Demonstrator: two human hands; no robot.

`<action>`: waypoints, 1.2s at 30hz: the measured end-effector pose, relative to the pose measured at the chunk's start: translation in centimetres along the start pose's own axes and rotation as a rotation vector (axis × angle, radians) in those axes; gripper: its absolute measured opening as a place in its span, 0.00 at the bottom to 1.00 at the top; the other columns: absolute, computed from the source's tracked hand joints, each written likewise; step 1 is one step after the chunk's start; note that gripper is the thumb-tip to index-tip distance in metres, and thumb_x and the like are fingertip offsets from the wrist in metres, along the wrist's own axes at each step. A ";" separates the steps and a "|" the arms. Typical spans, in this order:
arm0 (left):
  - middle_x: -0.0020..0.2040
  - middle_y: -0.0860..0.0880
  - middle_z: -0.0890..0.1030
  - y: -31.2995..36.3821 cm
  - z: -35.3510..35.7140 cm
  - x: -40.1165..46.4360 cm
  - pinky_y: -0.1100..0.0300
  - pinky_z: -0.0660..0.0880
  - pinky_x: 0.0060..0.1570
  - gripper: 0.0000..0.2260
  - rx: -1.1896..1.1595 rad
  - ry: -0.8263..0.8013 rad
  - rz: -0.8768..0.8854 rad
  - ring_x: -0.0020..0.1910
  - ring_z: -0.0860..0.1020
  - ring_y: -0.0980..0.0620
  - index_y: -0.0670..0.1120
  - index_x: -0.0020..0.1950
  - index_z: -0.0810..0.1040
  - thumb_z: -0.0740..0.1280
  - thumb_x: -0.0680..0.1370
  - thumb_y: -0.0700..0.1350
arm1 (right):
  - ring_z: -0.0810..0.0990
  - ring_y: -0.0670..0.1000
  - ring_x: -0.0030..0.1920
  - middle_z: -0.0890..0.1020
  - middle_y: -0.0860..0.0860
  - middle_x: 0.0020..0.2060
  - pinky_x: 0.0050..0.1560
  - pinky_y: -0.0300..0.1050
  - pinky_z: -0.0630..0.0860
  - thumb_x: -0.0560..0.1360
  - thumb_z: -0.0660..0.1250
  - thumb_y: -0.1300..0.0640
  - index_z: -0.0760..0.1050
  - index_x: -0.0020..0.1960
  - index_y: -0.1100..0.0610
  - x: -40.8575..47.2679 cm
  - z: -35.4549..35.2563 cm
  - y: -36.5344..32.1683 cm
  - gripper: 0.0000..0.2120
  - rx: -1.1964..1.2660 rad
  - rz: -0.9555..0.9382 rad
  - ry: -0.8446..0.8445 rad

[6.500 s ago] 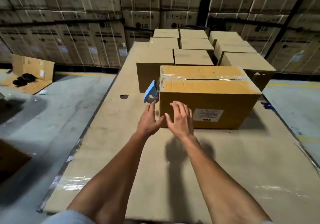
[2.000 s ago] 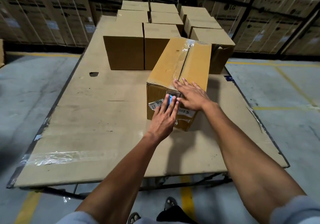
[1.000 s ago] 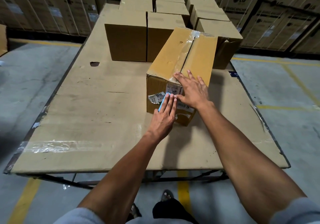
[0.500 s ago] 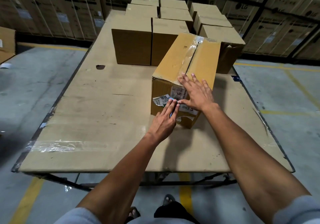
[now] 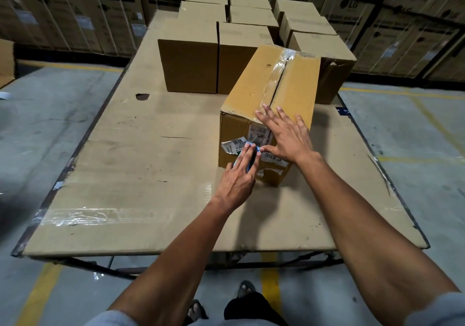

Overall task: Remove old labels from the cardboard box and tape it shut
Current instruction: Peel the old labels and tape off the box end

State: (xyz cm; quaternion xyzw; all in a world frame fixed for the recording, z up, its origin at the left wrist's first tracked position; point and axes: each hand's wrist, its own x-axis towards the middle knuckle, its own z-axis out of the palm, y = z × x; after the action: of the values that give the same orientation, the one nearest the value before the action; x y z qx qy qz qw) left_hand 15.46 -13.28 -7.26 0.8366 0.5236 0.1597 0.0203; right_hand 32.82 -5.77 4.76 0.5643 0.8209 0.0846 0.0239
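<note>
We see both forearms reaching up from the bottom of the frame toward the cardboard box (image 5: 270,104), which sits just right of the frame's centre on the cardboard-covered table (image 5: 151,149), turned at an angle, its top seam covered by clear tape (image 5: 278,73).

The left hand (image 5: 237,179) lies against the near end face of the box, fingers extended and close together, pressing a small blue scraper (image 5: 251,155) against the face; we can only see slivers of the tool between the fingers. Its tip meets a torn, partly peeled label (image 5: 235,145).

The right hand (image 5: 286,134) lies flat over the near top edge of the box, fingers spread wide across the top, thumb pointing down onto the end face, holding nothing.

On that end face we count three label remnants: the torn barcode strip, a grey patch above it, and a white strip beside the thumb. Behind, in the upper centre, we count about eight other boxes (image 5: 188,63).
</note>
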 end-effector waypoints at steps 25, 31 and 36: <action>0.87 0.38 0.38 2.1 0.7 0.5 0.41 0.76 0.65 0.37 -0.023 -0.070 -0.062 0.86 0.37 0.39 0.40 0.87 0.42 0.60 0.83 0.35 | 0.52 0.54 0.85 0.46 0.42 0.85 0.79 0.73 0.58 0.71 0.76 0.36 0.39 0.85 0.40 0.0 -0.6 0.0 0.58 -0.015 -0.007 -0.031; 0.87 0.38 0.38 2.8 -0.3 1.2 0.41 0.73 0.66 0.35 -0.010 -0.111 -0.106 0.86 0.38 0.40 0.41 0.87 0.40 0.55 0.83 0.37 | 0.54 0.54 0.84 0.47 0.42 0.85 0.78 0.72 0.59 0.72 0.75 0.37 0.40 0.85 0.40 -0.2 -0.7 -0.1 0.56 -0.027 -0.013 -0.002; 0.88 0.38 0.43 2.0 0.9 1.0 0.38 0.74 0.70 0.33 -0.042 -0.168 -0.113 0.87 0.41 0.40 0.40 0.87 0.43 0.54 0.84 0.37 | 0.56 0.55 0.84 0.49 0.42 0.85 0.78 0.72 0.60 0.71 0.73 0.34 0.41 0.85 0.40 0.0 -0.9 -0.7 0.55 -0.043 0.000 0.021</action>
State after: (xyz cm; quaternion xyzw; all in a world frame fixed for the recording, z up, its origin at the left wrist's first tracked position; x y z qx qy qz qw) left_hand 17.89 -13.18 -7.46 0.8156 0.5630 0.0987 0.0906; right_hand 32.07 -6.11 5.52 0.5627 0.8191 0.1084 0.0274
